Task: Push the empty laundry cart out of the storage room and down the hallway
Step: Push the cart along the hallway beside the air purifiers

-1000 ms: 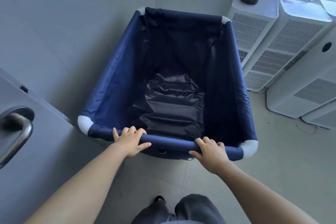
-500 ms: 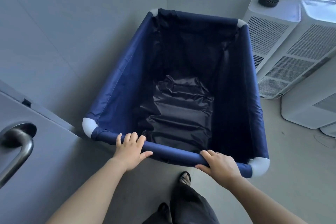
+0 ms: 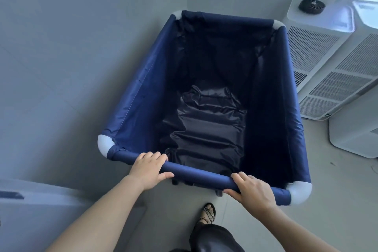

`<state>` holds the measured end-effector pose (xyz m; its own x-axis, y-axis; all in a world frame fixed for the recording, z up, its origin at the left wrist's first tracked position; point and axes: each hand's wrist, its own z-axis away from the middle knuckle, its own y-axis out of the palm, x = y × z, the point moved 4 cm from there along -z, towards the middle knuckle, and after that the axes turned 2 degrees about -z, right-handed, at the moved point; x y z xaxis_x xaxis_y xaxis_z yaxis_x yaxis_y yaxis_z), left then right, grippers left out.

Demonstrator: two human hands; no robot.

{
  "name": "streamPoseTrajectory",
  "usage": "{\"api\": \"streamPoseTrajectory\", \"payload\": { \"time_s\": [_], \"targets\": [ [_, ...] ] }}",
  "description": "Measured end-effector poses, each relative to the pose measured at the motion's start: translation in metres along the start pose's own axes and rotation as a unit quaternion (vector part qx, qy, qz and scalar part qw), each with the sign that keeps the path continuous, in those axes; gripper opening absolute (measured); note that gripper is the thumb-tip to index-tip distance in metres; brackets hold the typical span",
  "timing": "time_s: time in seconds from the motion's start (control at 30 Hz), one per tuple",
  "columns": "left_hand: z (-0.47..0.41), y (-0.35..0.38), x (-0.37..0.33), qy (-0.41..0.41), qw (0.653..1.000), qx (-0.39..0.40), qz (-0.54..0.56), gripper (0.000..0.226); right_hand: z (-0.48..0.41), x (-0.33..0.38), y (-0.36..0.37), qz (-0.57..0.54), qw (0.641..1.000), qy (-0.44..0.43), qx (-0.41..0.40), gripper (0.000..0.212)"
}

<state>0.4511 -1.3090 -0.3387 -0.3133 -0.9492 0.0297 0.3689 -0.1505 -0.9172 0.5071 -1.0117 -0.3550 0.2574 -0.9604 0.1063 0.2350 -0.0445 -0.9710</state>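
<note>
The laundry cart point(image 3: 141, 92) is a deep navy fabric bin with white corner joints, standing in the middle of the view. It is empty; only its crumpled dark bottom shows. My left hand point(image 3: 148, 168) wraps the near top bar towards its left end. Further right on the same bar, my right hand point(image 3: 252, 191) is closed around it near the right corner. The cart's far end sits in a corner of grey walls.
A grey wall point(image 3: 71, 57) runs close along the cart's left side. White air-purifier units point(image 3: 319, 63) stand tight on the right. A door edge point(image 3: 30, 200) shows at lower left. My sandalled foot point(image 3: 208, 214) is on the tiled floor behind the cart.
The cart and my hands have shifted right and nearer in view. The door handle at left has slipped out of view. My foot has stepped forward behind the cart.
</note>
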Motion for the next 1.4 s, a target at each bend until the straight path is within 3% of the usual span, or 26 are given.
{"api": "streamPoseTrajectory", "payload": {
  "time_s": [0.37, 0.5, 0.63, 0.9, 1.1, 1.27, 1.4],
  "targets": [
    [-0.065, -0.024, 0.017, 0.003, 1.0, -0.022, -0.013, 0.055, -0.065, -0.023, -0.018, -0.027, 0.999, 0.033, -0.01, 0.052],
    [-0.082, -0.036, 0.024, 0.024, 0.999, -0.021, -0.011, 0.052, -0.087, -0.018, -0.022, -0.039, 0.998, 0.053, 0.001, 0.061],
    [-0.099, -0.042, 0.024, -0.011, 0.997, -0.035, 0.064, 0.047, -0.105, -0.012, -0.027, -0.057, 0.995, 0.082, -0.015, 0.08],
    [-0.129, -0.048, 0.043, 0.119, 0.993, 0.002, -0.003, 0.048, -0.134, 0.015, -0.033, -0.076, 0.994, 0.077, -0.03, 0.088],
    [-0.143, -0.044, 0.055, 0.162, 0.987, -0.004, -0.007, 0.051, -0.147, 0.028, -0.036, -0.059, 0.993, 0.091, -0.044, 0.072],
    [-0.147, -0.054, 0.057, 0.207, 0.966, -0.153, -0.027, 0.05, -0.155, 0.029, -0.039, -0.025, 0.989, 0.087, -0.113, 0.056],
    [-0.162, -0.062, 0.067, 0.214, 0.964, -0.158, -0.02, 0.049, -0.173, 0.033, -0.043, -0.017, 0.987, 0.087, -0.131, 0.055]
  ]
}}
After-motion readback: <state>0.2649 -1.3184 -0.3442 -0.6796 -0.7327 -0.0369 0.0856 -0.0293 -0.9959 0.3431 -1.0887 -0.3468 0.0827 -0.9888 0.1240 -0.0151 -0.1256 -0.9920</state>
